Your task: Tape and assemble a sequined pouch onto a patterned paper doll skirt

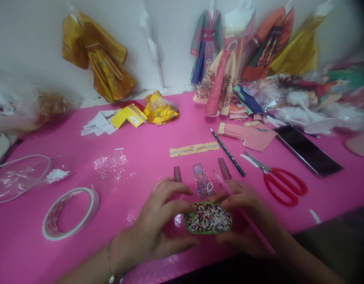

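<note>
Both hands sit at the near edge of the table (pixel 158 130), which is pink. The left hand (pixel 158 225) pinches the left end of an oval (pixel 208 218), speckled in many colours with a green rim. The right hand (pixel 250 221) grasps its right end and also has a pink pencil (pixel 222 183) held across its fingers, tip pointing away. The oval is just above the table, between the two hands.

Along the far edge, paper dresses (pixel 220 67) lean on the wall toward the right corner. A gold dress (pixel 102 59) hangs toward the left. A clear lid (pixel 19 177) lies at the left edge, and a tape roll (pixel 71 213) lies flat near the front left. A phone (pixel 308 150) lies face up toward the right edge, with red scissors (pixel 276 179) just beside it, nearer the hands. A dark pencil (pixel 227 152) lies slanted near the middle, left of the scissors. A tan strip (pixel 194 149) lies left of that pencil. Three patterned slips (pixel 202 182) lie just beyond the fingers.
</note>
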### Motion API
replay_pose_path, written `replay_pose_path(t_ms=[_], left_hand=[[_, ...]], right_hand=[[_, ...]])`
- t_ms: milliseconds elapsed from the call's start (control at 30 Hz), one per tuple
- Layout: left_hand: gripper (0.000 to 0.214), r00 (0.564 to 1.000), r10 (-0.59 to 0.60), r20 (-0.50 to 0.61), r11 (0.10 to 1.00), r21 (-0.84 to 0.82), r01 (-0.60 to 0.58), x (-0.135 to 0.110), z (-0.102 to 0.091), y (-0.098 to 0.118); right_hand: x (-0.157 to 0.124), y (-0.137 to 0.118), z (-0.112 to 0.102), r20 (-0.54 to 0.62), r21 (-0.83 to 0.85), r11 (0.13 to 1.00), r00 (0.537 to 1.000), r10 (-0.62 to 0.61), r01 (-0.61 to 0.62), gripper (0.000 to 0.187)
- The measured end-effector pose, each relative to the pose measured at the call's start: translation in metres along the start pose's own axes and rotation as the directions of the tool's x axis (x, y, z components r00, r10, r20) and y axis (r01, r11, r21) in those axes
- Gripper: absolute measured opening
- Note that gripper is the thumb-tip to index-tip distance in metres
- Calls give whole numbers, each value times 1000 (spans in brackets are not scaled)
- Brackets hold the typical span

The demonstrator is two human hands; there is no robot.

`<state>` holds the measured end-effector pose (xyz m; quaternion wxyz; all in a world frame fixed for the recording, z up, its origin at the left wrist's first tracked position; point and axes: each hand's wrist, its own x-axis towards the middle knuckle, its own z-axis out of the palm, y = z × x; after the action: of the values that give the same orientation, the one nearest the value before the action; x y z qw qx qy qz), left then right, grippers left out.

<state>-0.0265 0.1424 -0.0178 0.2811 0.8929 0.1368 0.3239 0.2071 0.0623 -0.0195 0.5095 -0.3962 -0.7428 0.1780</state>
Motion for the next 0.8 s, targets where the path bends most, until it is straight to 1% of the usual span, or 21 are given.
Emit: replay_pose_path(t_ms=[100, 333, 500, 700, 800], left_hand=[[39, 999, 47, -6, 998, 45, -47, -1, 0, 0], [33, 999, 32, -1, 998, 59, -32, -2, 0, 1], [36, 1000, 21, 2, 999, 39, -22, -2, -1, 0], [31, 997, 74, 13, 997, 27, -75, -2, 0, 0], [29, 997, 78, 15, 996, 37, -79, -2, 0, 0]], right_hand=[[2, -1, 0, 4, -7, 1000, 1000, 5, -5, 36], [2, 0, 0, -9, 4, 1000, 1000, -2, 2, 36], [2, -1, -1, -4, -15, 1000, 1000, -11, 11, 36], [1, -1, -1, -1, -5, 1000, 1000, -5, 5, 36], [1, -1, -1, 9, -7, 1000, 1000, -11, 11, 34]])
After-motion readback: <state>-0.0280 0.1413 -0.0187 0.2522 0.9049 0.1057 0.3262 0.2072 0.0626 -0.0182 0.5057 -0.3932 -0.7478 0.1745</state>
